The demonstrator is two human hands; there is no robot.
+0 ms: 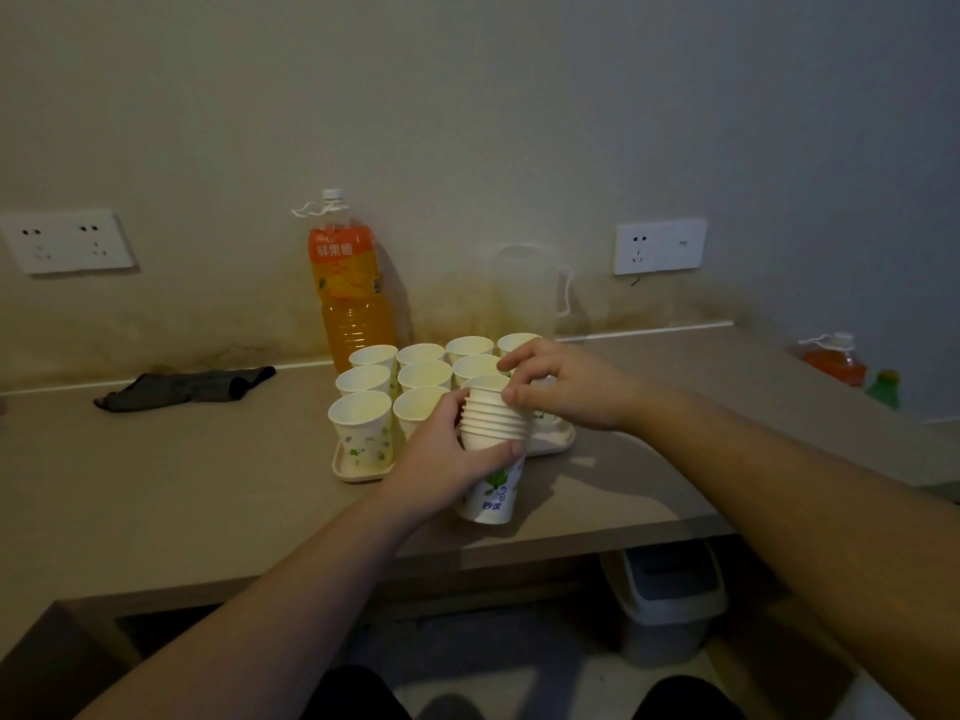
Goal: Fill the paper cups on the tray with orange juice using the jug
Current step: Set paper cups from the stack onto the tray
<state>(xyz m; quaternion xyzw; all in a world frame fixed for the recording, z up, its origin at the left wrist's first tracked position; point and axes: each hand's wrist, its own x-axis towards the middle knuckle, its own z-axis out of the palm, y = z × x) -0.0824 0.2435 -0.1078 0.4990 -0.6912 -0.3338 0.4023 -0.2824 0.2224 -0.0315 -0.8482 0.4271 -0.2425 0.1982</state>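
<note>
left hand (441,462) grips a stack of paper cups (491,449) near the tray (358,472); right hand (563,387) pinches the top cup's rim; empty cups (423,374) stand in rows on the tray; clear jug (527,291) sits far, right of the juice bottle (349,288) on the worktop (182,485)

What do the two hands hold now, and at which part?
The left hand grips the stack of paper cups around its middle; the right hand pinches the top cup's rim.
</note>
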